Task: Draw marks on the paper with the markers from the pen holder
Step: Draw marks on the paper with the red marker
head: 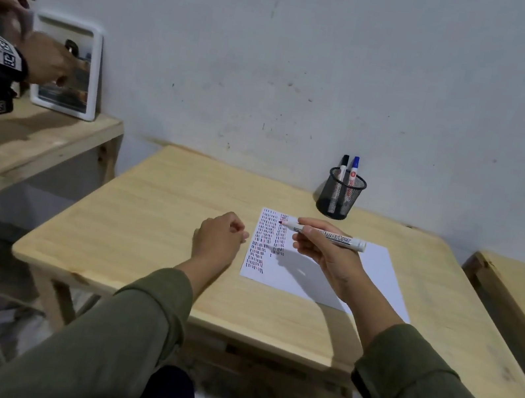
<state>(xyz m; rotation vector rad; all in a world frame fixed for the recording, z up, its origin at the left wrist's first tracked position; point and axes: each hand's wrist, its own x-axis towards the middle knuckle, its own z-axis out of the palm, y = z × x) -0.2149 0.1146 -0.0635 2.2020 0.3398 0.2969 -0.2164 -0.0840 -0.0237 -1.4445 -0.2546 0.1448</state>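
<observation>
A white sheet of paper (pixel 376 280) lies on the wooden table (pixel 154 215); its left part carries columns of short black and red dashes. My right hand (pixel 325 251) grips an uncapped red marker (pixel 338 238) above the paper, tip pointing left near the topmost red dashes. Just left of the paper's edge, my left hand (pixel 218 238) is curled into a fist; whether it hides a cap I cannot tell. A black mesh pen holder (pixel 339 196) stands behind the paper with a black-capped marker (pixel 343 167) and a blue-capped marker (pixel 354 170) upright in it.
Another person's hands (pixel 45 58), wearing a black wrist device with tags, reach toward a white-framed mirror (pixel 68 65) on a second wooden table (pixel 21 137) at the left. A third table's corner (pixel 517 286) shows at the right. A grey wall stands close behind.
</observation>
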